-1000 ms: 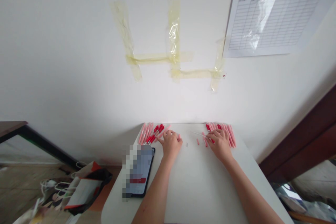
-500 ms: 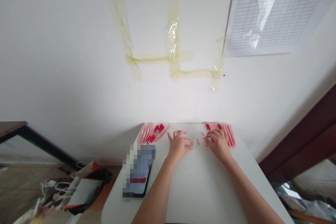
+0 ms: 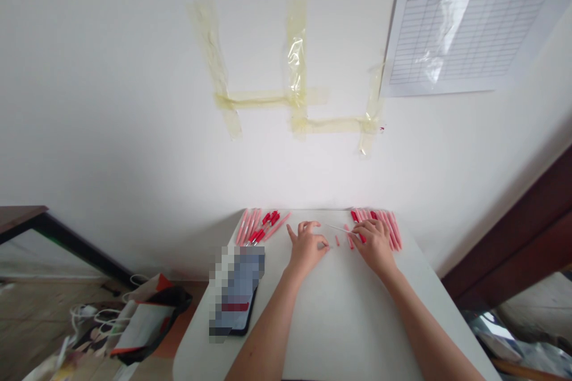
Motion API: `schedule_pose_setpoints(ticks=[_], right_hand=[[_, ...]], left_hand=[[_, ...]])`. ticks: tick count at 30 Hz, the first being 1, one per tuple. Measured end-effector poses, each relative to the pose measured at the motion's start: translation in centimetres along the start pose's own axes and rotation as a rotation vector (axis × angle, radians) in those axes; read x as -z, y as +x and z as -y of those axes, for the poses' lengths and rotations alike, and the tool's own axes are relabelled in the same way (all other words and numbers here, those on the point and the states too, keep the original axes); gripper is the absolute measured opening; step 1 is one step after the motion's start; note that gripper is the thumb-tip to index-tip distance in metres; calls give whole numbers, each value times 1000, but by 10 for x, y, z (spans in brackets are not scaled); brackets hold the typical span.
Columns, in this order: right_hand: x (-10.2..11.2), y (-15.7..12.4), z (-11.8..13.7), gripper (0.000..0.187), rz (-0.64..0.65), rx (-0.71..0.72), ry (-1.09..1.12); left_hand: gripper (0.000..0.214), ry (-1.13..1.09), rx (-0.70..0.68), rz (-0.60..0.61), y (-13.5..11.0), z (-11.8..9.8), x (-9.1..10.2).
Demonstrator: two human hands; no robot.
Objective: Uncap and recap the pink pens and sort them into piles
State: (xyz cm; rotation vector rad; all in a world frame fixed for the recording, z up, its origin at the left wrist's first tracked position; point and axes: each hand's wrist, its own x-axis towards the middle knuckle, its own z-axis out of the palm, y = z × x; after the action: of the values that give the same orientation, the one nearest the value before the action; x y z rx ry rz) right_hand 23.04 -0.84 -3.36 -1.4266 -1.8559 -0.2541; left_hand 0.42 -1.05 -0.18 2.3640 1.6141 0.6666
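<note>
My left hand (image 3: pixel 308 248) is over the white table, with thumb and index finger pinched together. A tiny greyish piece (image 3: pixel 329 246) shows at those fingertips, too small to name. My right hand (image 3: pixel 373 242) is closed on a thin white pen refill (image 3: pixel 338 228), which points left toward my left hand. Between the hands lie a short pink pen part (image 3: pixel 337 241) and a longer pink pen piece (image 3: pixel 349 238). A red piece (image 3: pixel 362 238) shows beside my right fingers. Pink pen barrels (image 3: pixel 393 231) with some red pieces lie in a row, partly behind my right hand.
On the table's left lie pink pen barrels (image 3: pixel 247 226), red pen parts (image 3: pixel 263 228) and a single pink barrel (image 3: pixel 277 226). A phone (image 3: pixel 245 297) lies near the left edge of the white table (image 3: pixel 335 321). The wall (image 3: pixel 268 172) rises directly behind.
My left thumb and index finger have come together at the tiny piece. My right hand and the refill have hardly moved.
</note>
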Motion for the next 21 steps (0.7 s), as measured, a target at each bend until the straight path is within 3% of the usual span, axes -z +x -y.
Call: schedule_pose_setpoints(ticks=[5,13,21], right_hand=[[1,0,1,24,-11,-20,-4],[-2,1,-7,29,-33,-93,102],[-2,2,-3,27,102,-47,182]], left_hand=[[3,38,11,-48,1,-1,-2],[6,103,141,-101,2,16,5],[16,112,138,-63,0,11,6]])
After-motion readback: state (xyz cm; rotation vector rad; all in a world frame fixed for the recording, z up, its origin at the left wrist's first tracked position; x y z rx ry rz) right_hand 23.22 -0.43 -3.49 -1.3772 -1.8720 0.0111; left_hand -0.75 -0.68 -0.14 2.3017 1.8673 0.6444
